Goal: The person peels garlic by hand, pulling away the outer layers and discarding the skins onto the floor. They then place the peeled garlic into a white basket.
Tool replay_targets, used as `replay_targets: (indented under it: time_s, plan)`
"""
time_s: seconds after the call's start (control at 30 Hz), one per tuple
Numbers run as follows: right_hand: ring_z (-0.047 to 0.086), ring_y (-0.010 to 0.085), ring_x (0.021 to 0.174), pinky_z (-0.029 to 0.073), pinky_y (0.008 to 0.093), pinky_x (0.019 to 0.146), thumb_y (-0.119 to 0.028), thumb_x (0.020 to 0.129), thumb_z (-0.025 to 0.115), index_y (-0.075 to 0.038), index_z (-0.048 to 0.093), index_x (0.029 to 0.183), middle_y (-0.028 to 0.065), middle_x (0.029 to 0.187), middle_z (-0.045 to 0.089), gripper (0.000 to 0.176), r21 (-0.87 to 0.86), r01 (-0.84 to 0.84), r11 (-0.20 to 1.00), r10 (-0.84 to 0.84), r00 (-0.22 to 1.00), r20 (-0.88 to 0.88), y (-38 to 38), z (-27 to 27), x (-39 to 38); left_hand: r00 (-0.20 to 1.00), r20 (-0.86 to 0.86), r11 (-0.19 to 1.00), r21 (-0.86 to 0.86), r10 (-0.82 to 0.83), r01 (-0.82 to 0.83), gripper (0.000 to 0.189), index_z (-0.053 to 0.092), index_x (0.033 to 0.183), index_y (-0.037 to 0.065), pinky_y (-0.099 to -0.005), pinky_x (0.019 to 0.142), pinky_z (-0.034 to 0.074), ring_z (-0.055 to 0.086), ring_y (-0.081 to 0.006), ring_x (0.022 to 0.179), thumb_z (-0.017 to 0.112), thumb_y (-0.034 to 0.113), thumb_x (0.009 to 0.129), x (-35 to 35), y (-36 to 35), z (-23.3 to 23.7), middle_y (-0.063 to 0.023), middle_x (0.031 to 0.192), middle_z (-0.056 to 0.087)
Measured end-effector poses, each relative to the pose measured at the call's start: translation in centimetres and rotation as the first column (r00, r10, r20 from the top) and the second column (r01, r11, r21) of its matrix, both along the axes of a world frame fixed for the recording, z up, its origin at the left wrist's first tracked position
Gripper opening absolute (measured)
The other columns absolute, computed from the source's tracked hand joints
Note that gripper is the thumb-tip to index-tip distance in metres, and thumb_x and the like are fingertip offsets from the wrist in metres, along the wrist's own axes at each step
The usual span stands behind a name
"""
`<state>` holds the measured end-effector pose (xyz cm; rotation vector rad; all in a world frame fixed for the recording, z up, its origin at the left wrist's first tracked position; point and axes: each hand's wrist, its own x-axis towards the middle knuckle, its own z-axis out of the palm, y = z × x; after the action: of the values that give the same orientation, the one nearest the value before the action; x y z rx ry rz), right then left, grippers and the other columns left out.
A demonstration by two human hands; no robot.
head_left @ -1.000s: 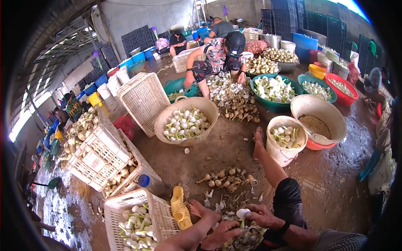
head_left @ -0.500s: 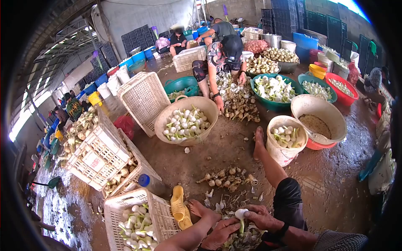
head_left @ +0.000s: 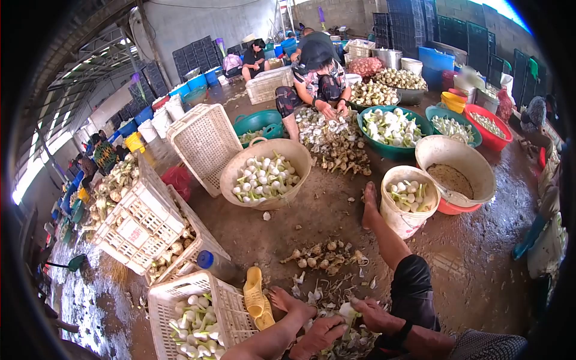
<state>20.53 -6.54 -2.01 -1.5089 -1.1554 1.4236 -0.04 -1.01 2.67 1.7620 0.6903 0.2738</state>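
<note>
A white garlic bulb (head_left: 347, 309) shows at the fingertips of my right hand (head_left: 374, 316), which is closed on it. Just left of and below it, my left hand (head_left: 318, 337) has its fingers curled; whatever they may pinch is hidden. Peeled skins (head_left: 354, 342) lie on the floor beneath both hands. Beyond them sits a small heap of unpeeled garlic (head_left: 324, 257) with roots and dry stalks. At the lower left, a white plastic crate (head_left: 237, 306) contains peeled garlic with green stems.
A white bucket (head_left: 393, 217) of garlic stands by my right foot. Farther off are a beige basket (head_left: 264, 202) and a green basin (head_left: 390, 150). Yellow clogs (head_left: 255, 297) and a blue-capped bottle (head_left: 217, 264) stand at left. A co-worker (head_left: 318, 78) sits opposite beside piled garlic.
The garlic bulb and my right hand have tilted and shifted slightly; my left hand has moved a little to the right. The co-worker opposite has sat up, bringing both hands together.
</note>
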Motion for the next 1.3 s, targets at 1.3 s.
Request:
replay_targets:
  time_s: [1.3]
  plan:
    - [0.057,0.0138,0.057,0.044,0.0272,0.048,-0.043,0.098,0.048,-0.005,0.06,0.101,0.0033,0.071,0.061,0.04,-0.273,0.417,0.867,-0.493,0.798,-0.347,8.1,1.7,10.6,0.988,-0.124,0.974,0.198,-0.088,0.111,0.031,0.063,0.105,0.003,-0.0454,0.079,0.05,0.063,-0.0393,0.092,0.066,0.025,0.084,0.1,-0.7,-5.8,-0.021,0.101,0.065]
